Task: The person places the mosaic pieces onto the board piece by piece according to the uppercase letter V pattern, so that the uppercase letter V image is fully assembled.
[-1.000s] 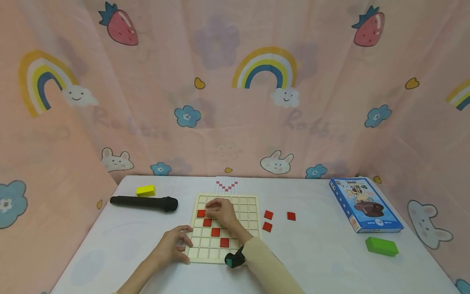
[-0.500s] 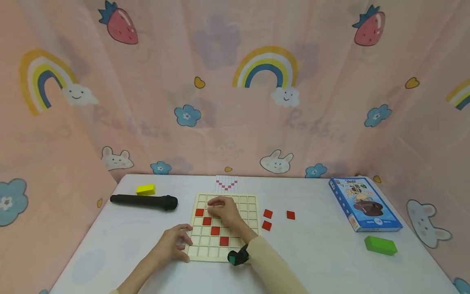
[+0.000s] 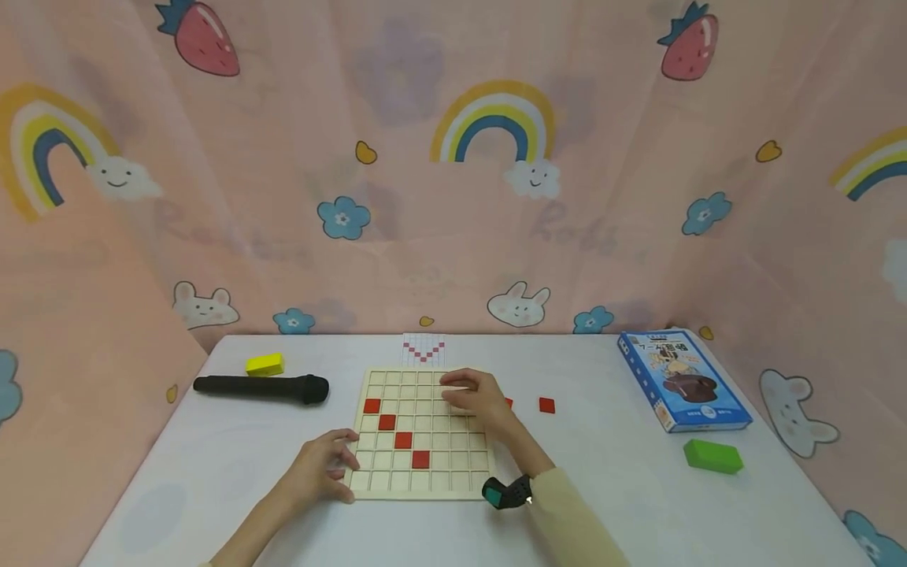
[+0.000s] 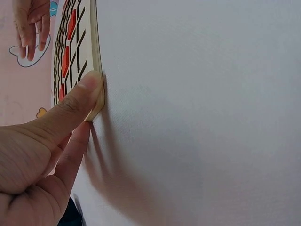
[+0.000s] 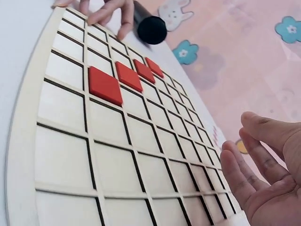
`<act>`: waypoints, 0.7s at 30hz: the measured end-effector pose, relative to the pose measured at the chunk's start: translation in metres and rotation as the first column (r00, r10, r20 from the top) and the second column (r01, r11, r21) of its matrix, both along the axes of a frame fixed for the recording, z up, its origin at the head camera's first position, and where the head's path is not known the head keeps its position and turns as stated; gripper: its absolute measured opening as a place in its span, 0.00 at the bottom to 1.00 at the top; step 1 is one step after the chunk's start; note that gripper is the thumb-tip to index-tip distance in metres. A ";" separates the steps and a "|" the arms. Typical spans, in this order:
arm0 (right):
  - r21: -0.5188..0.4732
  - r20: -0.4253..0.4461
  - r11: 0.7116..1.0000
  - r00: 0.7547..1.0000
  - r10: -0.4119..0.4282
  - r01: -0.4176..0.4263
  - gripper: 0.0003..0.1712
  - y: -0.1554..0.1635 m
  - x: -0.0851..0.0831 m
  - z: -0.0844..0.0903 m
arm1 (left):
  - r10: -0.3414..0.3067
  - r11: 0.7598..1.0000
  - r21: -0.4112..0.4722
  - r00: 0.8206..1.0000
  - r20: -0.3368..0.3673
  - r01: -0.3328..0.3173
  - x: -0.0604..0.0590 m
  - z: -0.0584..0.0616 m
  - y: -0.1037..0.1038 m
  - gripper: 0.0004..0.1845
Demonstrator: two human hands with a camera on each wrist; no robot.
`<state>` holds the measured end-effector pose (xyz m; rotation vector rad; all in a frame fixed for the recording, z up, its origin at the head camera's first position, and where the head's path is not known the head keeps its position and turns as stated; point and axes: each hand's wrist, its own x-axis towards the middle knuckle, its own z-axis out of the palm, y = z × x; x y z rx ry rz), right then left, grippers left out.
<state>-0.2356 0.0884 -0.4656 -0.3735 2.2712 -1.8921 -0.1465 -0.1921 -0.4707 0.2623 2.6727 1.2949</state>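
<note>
The wooden grid board [image 3: 418,435] lay flat near the middle of the white tabletop [image 3: 609,488], with four red tiles [image 3: 403,440] seated in a diagonal run of its cells. The left hand [image 3: 320,471] steadied the board at its near left corner, thumb and fingertips pressed against the thin edge, as the left wrist view showed; its fingers were only loosely bent, not wrapped round anything. The right hand [image 3: 476,398] hovered over the board's far right cells, fingers relaxed and apart, holding nothing. A loose red tile [image 3: 546,405] lay on the tabletop just right of that hand.

The tiles looked thin, stiff and light, probably smooth enough to slide; a fingertip pinch on two opposite edges would likely suit them. The board seemed rigid and light, apt to shift unless held at its rim.
</note>
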 end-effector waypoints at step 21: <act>0.163 -0.080 0.942 0.956 -0.283 0.293 0.18 0.113 0.015 -0.011 | 0.056 0.998 -0.038 0.998 0.037 -0.054 0.000 0.005 0.004 0.20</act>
